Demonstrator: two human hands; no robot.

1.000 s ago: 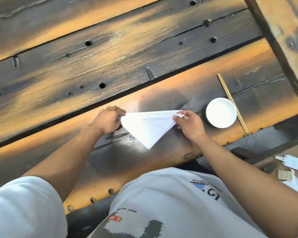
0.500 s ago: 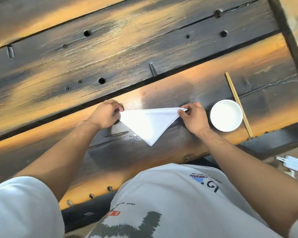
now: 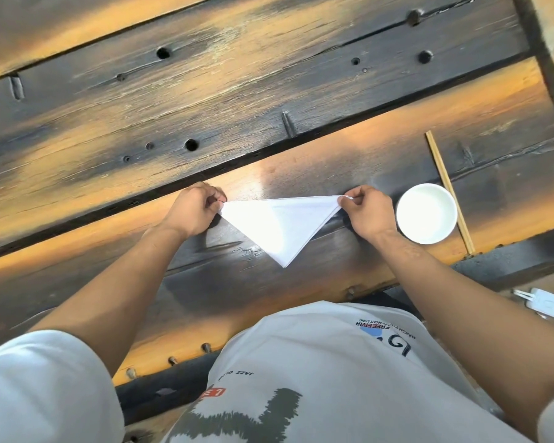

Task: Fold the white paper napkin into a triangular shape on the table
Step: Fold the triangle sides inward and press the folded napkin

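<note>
White napkin [image 3: 282,228] folded into triangle on wooden worktop [image 3: 237,100] | left hand [image 3: 194,212], right hand [image 3: 367,214] fingers pinching its far corners | white bowl [image 3: 426,213] just right of napkin

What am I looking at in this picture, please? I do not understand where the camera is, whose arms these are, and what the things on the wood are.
There is no machine here. The camera is worn on a person's head and looks down, so the two bare arms and the white shirt at the bottom belong to that person. The surface is a dark wooden table made of old planks with holes. The left hand and the right hand each pinch one far corner of a white paper napkin, which is already folded into a triangle with its point toward the person. Beside the right hand stands a white bowl, and just beyond it lies a wooden stick, probably chopsticks.
</note>
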